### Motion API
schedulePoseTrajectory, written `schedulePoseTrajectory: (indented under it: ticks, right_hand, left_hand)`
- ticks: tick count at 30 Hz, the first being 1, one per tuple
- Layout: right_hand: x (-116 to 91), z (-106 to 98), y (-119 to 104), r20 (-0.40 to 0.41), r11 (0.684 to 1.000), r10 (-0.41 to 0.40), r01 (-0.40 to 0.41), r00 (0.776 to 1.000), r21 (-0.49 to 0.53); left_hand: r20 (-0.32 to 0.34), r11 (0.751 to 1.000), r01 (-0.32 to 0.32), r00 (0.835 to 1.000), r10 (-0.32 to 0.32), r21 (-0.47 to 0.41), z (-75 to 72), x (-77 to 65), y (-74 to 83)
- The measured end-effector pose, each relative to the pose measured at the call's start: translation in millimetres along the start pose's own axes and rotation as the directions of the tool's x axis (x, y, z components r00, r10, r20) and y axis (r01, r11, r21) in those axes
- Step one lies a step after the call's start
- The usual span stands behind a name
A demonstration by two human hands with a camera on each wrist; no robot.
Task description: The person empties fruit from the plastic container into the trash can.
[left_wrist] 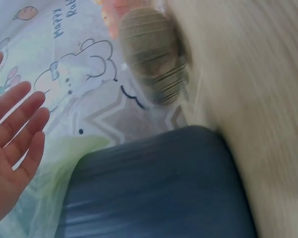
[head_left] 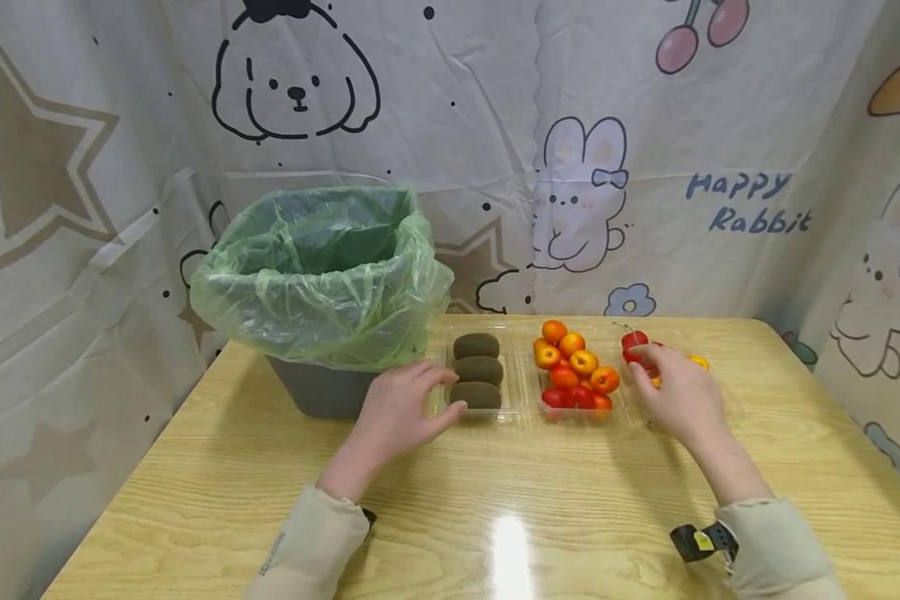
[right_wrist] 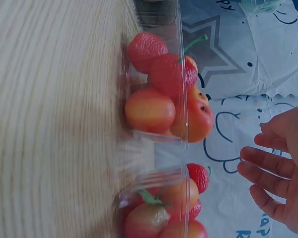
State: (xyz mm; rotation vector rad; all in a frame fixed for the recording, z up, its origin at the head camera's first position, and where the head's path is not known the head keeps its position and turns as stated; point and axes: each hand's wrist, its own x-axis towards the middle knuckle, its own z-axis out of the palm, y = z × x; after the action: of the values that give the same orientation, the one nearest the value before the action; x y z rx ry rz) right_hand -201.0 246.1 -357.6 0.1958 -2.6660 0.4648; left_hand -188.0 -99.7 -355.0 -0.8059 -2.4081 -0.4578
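Note:
My left hand (head_left: pixel 403 408) is beside the left clear plastic box, its thumb and fingers spread apart near three brown kiwis (head_left: pixel 478 371). Nothing is in its grasp; the left wrist view shows the fingers (left_wrist: pixel 20 121) loosely extended. Over the right plastic box hovers my right hand (head_left: pixel 678 396), its fingertips close to a red strawberry (head_left: pixel 633 340). In the right wrist view its bent fingers (right_wrist: pixel 268 171) hold nothing. Between the hands, a middle box contains small orange-yellow fruits (head_left: pixel 583 362) and red strawberries (head_left: pixel 577 398). Part of the right box's fruit is hidden behind the right hand.
A grey bin (head_left: pixel 322 392) lined with a green plastic bag (head_left: pixel 330 308) stands at the left, close to the left hand. The wooden table (head_left: pixel 510 483) extends in front of the boxes. A printed curtain (head_left: pixel 465 100) hangs behind and at both sides.

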Motion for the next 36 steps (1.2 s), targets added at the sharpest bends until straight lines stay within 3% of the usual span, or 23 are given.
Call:
schedulePoseTrajectory:
  ticks: [5,9,13,17,20,22,25,29,31,33,36]
  right_hand:
    - [-4,-2,7,-0.008,1.000,0.018,-0.018,1.000,0.006]
    - [-7,-5,11,0.012,0.999,0.053,-0.053,0.999,0.009]
    - [-12,-7,16,0.017,0.998,0.068,-0.068,0.998,0.005]
    - [-16,-8,23,0.016,0.997,0.081,-0.081,0.997,-0.004]
    - [-18,-8,29,0.016,0.996,0.093,-0.093,0.996,-0.004]
    - [-20,-9,32,0.017,0.995,0.100,-0.100,0.995,-0.003]
    - [-23,-9,37,0.009,0.994,0.107,-0.107,0.994,-0.008]
    - [-26,-10,42,0.005,0.993,0.112,-0.112,0.994,-0.021]
    - [-28,-10,44,-0.001,0.993,0.115,-0.115,0.993,-0.027]
    - [-29,-9,47,-0.011,0.992,0.123,-0.123,0.992,-0.026]
    - [-30,-8,52,-0.046,0.991,0.134,-0.135,0.990,-0.020]
  left_hand:
    - [-0.143,1.000,0.004,0.990,-0.008,-0.023,-13.3,-6.2,-2.2]
    - [-0.244,0.999,0.012,0.969,-0.021,-0.034,-23.9,-10.8,-7.6]
    - [-0.340,0.997,0.027,0.939,-0.050,-0.073,-36.5,-13.2,-12.3]
    - [-0.412,0.969,0.047,0.899,-0.147,-0.243,-49.7,-13.7,-15.0]
    - [-0.446,0.924,0.063,0.862,-0.240,-0.376,-59.1,-13.9,-16.4]
    - [-0.468,0.905,0.077,0.835,-0.288,-0.419,-65.9,-14.3,-17.1]
    - [-0.520,0.888,0.103,0.778,-0.353,-0.449,-75.5,-15.4,-18.9]
    - [-0.596,0.886,0.137,0.693,-0.406,-0.444,-87.6,-18.4,-23.5]
    - [-0.625,0.889,0.155,0.660,-0.417,-0.430,-93.1,-20.0,-27.4]
    - [-0.649,0.892,0.172,0.630,-0.426,-0.419,-98.8,-20.9,-32.0]
    - [-0.669,0.893,0.192,0.604,-0.434,-0.406,-108.6,-20.6,-40.4]
